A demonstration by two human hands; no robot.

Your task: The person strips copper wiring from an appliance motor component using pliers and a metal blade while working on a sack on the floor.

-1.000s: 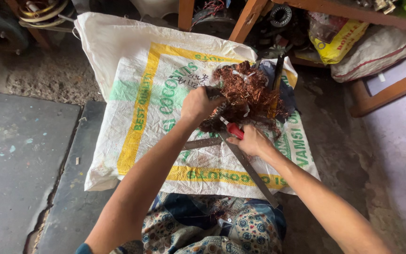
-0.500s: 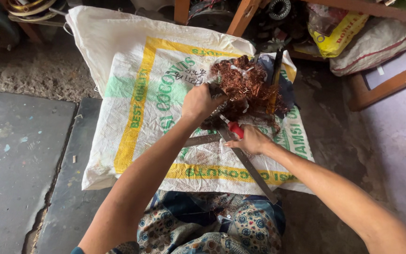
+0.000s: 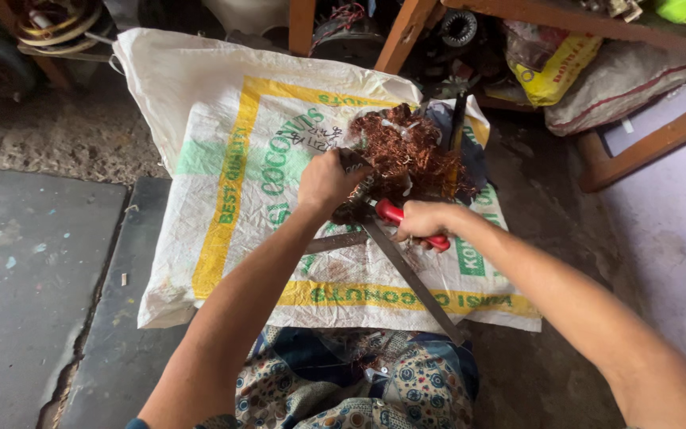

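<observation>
- Left hand [image 3: 325,181] has crept in from the 9 o'clock side and now sits clamped on the near edge of the copper wire tangle [image 3: 410,155], fingers curled shut on the strands — a second ago it was gripping a little further out.
- Right hand [image 3: 422,221] is closed round the red handle [image 3: 406,222] of a cutting tool; since the earlier views it has slid toward the pile, and the tool's nose now points at the spot the left hand pins.
- So both hands have converged on one point at the bundle's 6 o'clock rim: my read is a snip or a pull on a wire is being lined up.
- The tangle itself hasn't budged, resting at the 1 o'clock part of the woven sack [image 3: 224,159].
- Two long flat metal strips [image 3: 414,282] lie crossed beneath the wrists, running off toward 5 o'clock.
- Whether the tool's jaws are open, I cannot tell; the wire hides them.
</observation>
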